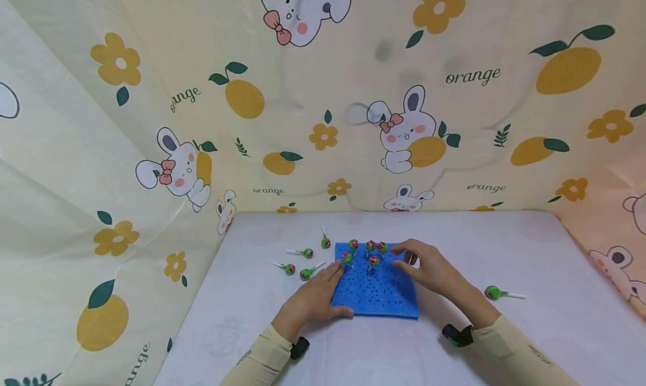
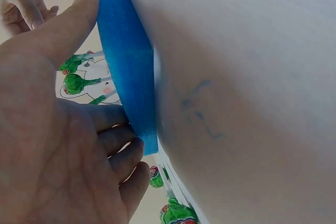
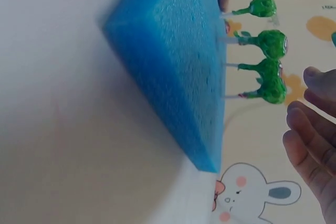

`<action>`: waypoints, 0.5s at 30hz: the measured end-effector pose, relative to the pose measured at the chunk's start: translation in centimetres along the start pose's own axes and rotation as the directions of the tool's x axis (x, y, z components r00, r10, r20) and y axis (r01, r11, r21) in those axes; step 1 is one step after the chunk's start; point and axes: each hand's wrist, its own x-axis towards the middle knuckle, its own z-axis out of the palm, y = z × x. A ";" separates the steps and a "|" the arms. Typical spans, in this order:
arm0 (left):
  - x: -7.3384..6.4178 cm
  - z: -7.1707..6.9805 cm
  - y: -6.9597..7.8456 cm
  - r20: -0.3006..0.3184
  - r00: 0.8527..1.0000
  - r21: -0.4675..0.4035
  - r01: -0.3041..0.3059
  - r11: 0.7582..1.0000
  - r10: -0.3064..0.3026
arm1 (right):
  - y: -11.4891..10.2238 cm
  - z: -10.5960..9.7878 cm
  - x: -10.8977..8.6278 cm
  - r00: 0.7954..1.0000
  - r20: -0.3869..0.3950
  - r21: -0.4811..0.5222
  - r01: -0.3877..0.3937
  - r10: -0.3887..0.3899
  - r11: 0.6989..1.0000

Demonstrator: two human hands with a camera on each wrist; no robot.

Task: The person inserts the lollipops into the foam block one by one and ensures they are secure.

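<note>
A blue foam block [image 1: 375,290] dotted with small holes lies on the table. Several lollipops in green and red wrappers, such as one lollipop [image 1: 374,260], stand on their sticks in its back half. My left hand [image 1: 318,296] rests against the block's left side, with the thumb [image 2: 73,17] extended along the near edge and the fingers [image 2: 123,153] lightly bent at the side. Over the back right corner hovers my right hand [image 1: 429,265], its thumb and fingers parted. In the right wrist view, a gap separates those fingertips from the standing lollipops [image 3: 272,44].
Left of the block lie several loose lollipops [image 1: 307,274], sticks pointing various ways. One more lollipop [image 1: 493,292] lies far to the right, beyond my right forearm. A printed cloth [image 1: 282,122] with rabbits and oranges hangs behind the white table [image 1: 242,330].
</note>
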 end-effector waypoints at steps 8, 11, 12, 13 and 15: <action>-0.1 0.0 0.0 -0.001 1.000 -0.009 0.002 1.000 -0.002 | 0.4 -1.0 -1.0 0.999 -0.017 -0.026 -0.029 0.029 0.999; -0.1 -0.1 0.0 -0.002 1.000 -0.006 0.003 1.000 -0.003 | 0.7 -1.3 -1.4 0.999 -0.029 -0.040 -0.033 0.032 0.999; 0.0 -0.1 0.0 0.000 1.000 -0.004 0.004 1.000 -0.004 | 0.8 -1.3 -1.5 0.999 -0.033 -0.043 -0.037 0.036 0.998; 0.0 -0.1 0.0 0.002 1.000 -0.002 0.006 1.000 -0.006 | 0.9 -1.4 -1.6 0.999 -0.038 -0.048 -0.042 0.040 0.998; 0.0 0.0 0.0 0.001 1.000 0.000 0.007 1.000 -0.007 | 1.2 -1.6 -1.8 0.998 -0.042 -0.053 -0.051 0.049 0.997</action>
